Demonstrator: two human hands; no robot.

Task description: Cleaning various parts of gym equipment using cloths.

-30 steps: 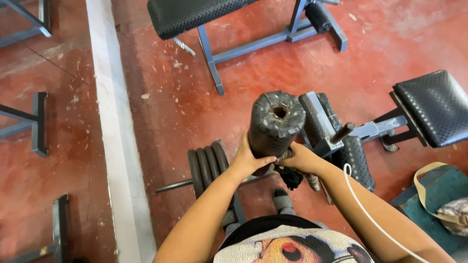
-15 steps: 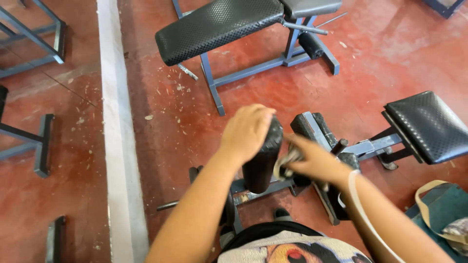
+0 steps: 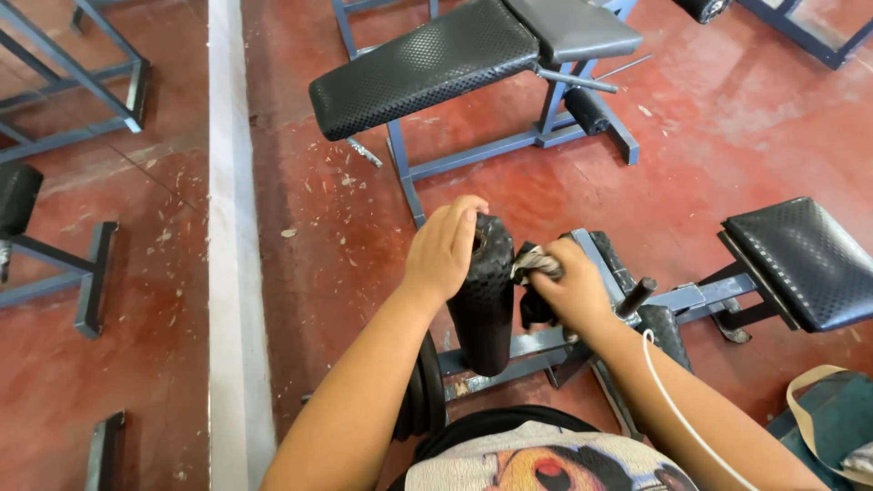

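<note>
Two hands work on one piece of gym equipment, in the middle of the view and near to the person. The left hand (image 3: pixel 446 250) is closed over the top of an upright black foam roller pad (image 3: pixel 484 300), fingers curled around its upper end. The right hand (image 3: pixel 568 286) holds a crumpled grey cloth (image 3: pixel 536 264) tightly and presses it against the right side of the pad.

I think the pad could turn or tilt if the cloth pushes hard from one side, because only the top is held. The cloth could also catch on the short black peg (image 3: pixel 637 295) just to the right.

The pad is a cylinder with a dimpled, soft-looking surface. The frame (image 3: pixel 536 350) below it is painted blue-grey metal tube. Further away stands a bench (image 3: pixel 427 68) with black textured padding, and the floor (image 3: pixel 300 245) is red, worn and dusty.
</note>
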